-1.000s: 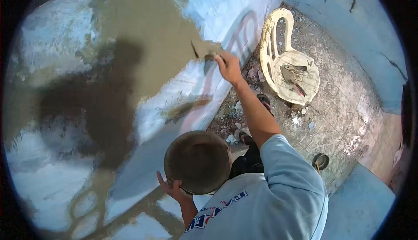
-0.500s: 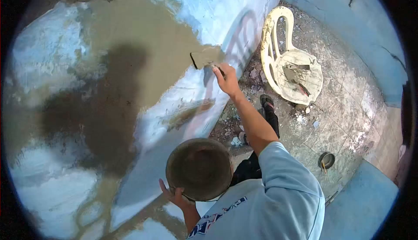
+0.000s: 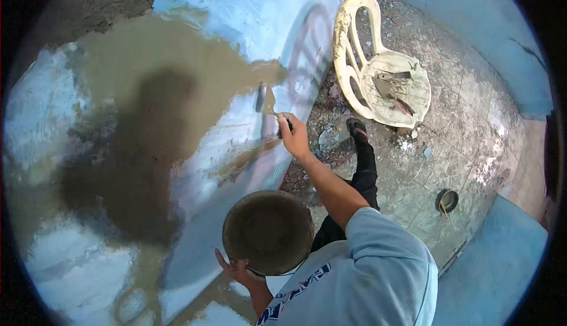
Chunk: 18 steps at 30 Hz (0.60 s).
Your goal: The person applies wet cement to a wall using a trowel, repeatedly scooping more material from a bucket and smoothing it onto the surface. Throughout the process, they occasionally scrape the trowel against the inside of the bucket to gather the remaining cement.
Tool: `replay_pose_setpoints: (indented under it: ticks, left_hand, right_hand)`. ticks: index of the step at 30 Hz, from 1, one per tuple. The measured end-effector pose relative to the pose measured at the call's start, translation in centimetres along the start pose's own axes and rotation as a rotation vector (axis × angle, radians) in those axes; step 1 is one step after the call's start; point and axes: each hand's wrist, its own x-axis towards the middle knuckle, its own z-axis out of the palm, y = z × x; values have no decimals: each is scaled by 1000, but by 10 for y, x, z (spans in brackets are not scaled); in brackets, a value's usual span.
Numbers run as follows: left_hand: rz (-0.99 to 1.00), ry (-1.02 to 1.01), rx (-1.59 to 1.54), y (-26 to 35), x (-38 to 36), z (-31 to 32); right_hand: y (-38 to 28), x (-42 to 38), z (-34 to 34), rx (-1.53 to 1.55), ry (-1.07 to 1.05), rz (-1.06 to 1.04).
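Note:
My right hand (image 3: 293, 135) is closed round the handle of a putty knife (image 3: 267, 99), whose broad blade is close to the blue wall (image 3: 236, 116) just under the edge of a wet grey-brown plaster patch (image 3: 195, 45). Whether the blade touches the wall is hard to tell. Low in the view, my left hand (image 3: 241, 271) supports a round dark basin (image 3: 267, 231) at its lower left rim, thumb and fingers spread against it. The basin's inside is dark and smeared with grey. Shadows fall across the plaster at the left.
A dirty cream plastic chair (image 3: 407, 98) stands on the debris-strewn floor (image 3: 466, 131), with scraping tools (image 3: 390, 92) on its seat. Farther right, a small dark round container (image 3: 447, 200) holds a yellowish stick. Blue walls border the floor at upper and lower right.
My right hand and the putty knife have moved down the wall, off the plaster's right end. The view has shifted slightly, and one foot has moved. My left hand still supports the basin.

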Motion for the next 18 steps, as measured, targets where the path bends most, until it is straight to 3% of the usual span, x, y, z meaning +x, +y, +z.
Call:
replay_pose_setpoints:
  ticks: [3,7,10,16,18]
  left_hand:
    - [-66,69,-227,19,-4,26]
    - [-87,40,-228,18,-7,24]
    - [-51,39,-219,20,-10,26]
    - [-10,51,-41,-2,0,10]
    - [-76,57,-205,14,-2,25]
  right_hand:
    - [-21,12,25,129,57,57]
    - [-31,41,40,441,147,263]
    - [-47,41,51,418,59,280]
    - [-70,16,84,262,68,32]
    - [-82,8,88,156,51,-29]
